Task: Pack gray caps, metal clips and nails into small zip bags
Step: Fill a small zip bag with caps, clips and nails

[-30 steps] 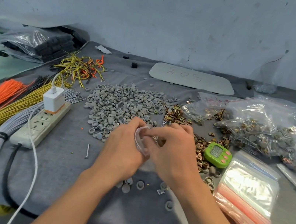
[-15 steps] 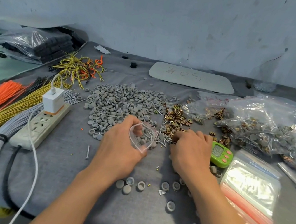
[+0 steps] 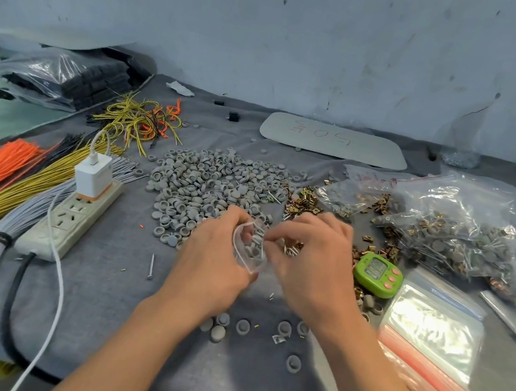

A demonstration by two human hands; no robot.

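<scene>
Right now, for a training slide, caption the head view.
Left hand holds a small zip bag open; right hand pinches what look like nails at its mouth, gray caps piled behind.

A single wide-angle camera sat on the person's head and looked forward and down over both forearms, which entered from the bottom edge. It was close to the work: the left hand (image 3: pixel 213 256) and the right hand (image 3: pixel 310 264) filled the middle of the frame, with the small zip bag (image 3: pixel 250 245) between them. Beyond them the view ran across the gray-covered table (image 3: pixel 97 305) to the wall (image 3: pixel 309 34) in the upper third. The lens took in the wire bundles (image 3: pixel 13 193) at the left edge and the stack of empty zip bags (image 3: pixel 432 324) at the right, blurred towards the lower corner
</scene>
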